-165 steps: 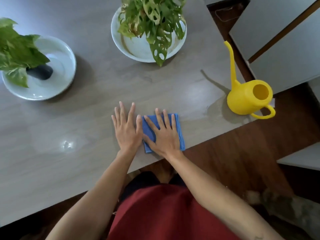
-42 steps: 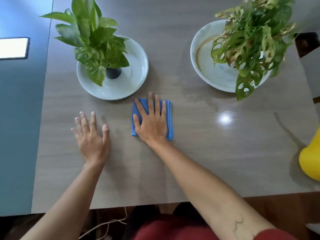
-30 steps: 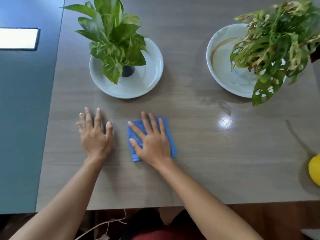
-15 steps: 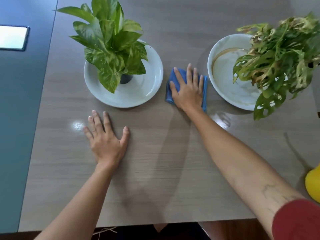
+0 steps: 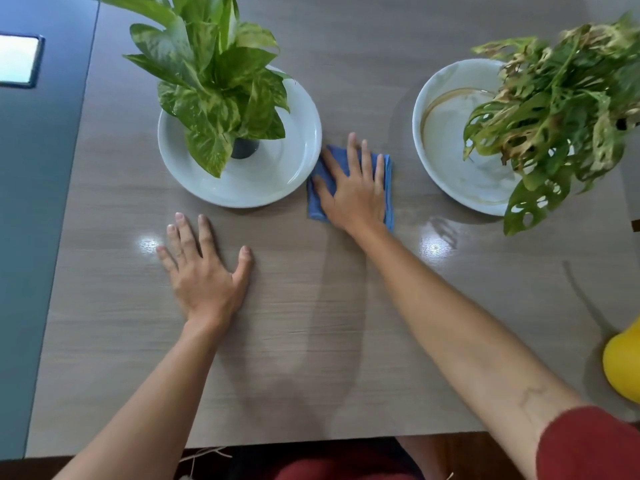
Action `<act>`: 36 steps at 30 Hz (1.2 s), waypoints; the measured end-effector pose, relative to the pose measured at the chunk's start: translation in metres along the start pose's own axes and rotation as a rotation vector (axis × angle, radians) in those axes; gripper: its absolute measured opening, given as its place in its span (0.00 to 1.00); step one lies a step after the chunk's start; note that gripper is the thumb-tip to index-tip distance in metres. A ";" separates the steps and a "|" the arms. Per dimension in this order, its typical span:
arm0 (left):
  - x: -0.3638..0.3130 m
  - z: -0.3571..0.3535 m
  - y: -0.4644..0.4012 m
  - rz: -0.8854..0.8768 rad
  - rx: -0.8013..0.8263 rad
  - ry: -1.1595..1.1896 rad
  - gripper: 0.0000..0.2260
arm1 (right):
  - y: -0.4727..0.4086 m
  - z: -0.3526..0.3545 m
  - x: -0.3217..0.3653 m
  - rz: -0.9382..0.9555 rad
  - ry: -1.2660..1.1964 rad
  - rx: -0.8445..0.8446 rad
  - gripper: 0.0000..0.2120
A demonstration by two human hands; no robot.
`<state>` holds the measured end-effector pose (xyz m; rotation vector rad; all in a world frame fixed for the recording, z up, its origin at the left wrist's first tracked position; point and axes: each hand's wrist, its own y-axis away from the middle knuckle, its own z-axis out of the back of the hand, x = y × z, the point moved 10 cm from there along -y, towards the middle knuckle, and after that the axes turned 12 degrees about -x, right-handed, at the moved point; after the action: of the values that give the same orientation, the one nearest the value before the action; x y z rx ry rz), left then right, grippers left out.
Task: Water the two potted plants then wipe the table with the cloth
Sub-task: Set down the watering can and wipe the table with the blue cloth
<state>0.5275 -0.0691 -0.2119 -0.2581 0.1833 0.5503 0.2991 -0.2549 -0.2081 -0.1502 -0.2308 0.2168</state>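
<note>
While your left hand (image 5: 204, 271) sits flat and open on the worktop (image 5: 311, 323), fingers spread and holding nothing, it has bare wood on every side, and the worktop's left edge is well off to its left. Just beyond its fingertips is the white dish (image 5: 294, 168) under the left potted plant (image 5: 211, 74), whose leaves hang over the dish rim. The blue cloth (image 5: 317, 202) lies folded in the gap between the two dishes, its left edge touching or just beside that dish, hard to call. Your right hand (image 5: 353, 188) is pressed flat on top of it, fingers straight, not curled around it. There's a strip of open worktop to the right before the second dish (image 5: 446, 150) and its holey-leaved plant (image 5: 554, 109). Near edge is all clear wood. The yellow watering can (image 5: 623, 362) pokes in at the far right.
</note>
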 end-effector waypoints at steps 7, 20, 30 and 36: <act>0.002 0.003 0.000 -0.017 -0.048 0.052 0.36 | -0.061 -0.007 -0.022 -0.035 0.021 0.055 0.29; -0.228 0.003 0.076 -0.424 -0.011 0.376 0.28 | 0.146 0.060 -0.169 -0.042 0.060 0.020 0.28; -0.315 -0.056 0.109 -0.462 0.212 0.119 0.40 | 0.160 0.099 -0.343 -0.521 0.154 -0.053 0.28; -0.316 -0.058 0.109 -0.460 0.178 0.075 0.43 | 0.093 0.111 -0.440 -0.725 0.141 -0.033 0.31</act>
<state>0.1987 -0.1513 -0.2122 -0.1403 0.2354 0.0672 -0.1635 -0.2529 -0.2097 -0.1062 -0.1363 -0.5172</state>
